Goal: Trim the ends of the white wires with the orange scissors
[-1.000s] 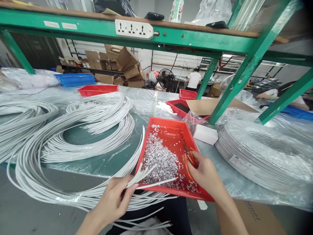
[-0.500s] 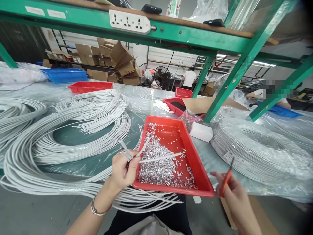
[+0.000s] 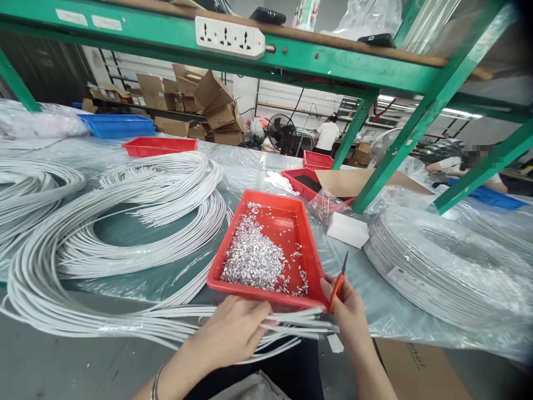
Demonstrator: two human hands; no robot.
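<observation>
White cables point(image 3: 137, 326) in one hand, orange-handled cutters point(image 3: 337, 293) in the other

So the left hand point(image 3: 235, 328) is curled down over the loose strands right at the front of the red tray point(image 3: 308, 244), fingers bunched together and closed around them. Can't tell how many strands are actually in that grip. There's a bracelet point(image 3: 155, 383) on that wrist. The free ends run rightward along the tray's near edge, right up by the right hand point(image 3: 348, 312), but they're too blurry there to say if they touch it.

Right hand is wrapped round the cutters, dark tip pointing up, sitting at the tray's near right corner. Can't make out whether the fingertips rest on the rim.

Inside the tray, a heap of shiny little metal bits point(image 3: 254, 261) fills mostly the left side, with strays scattered to the right. The rest of the cables loop off to the left in big fat coils on the plastic-covered table point(image 3: 125, 228). Over on the right you've got a small white box point(image 3: 347, 229) just beside the tray, then a large wrapped coil point(image 3: 437, 272) with a label on it.
</observation>
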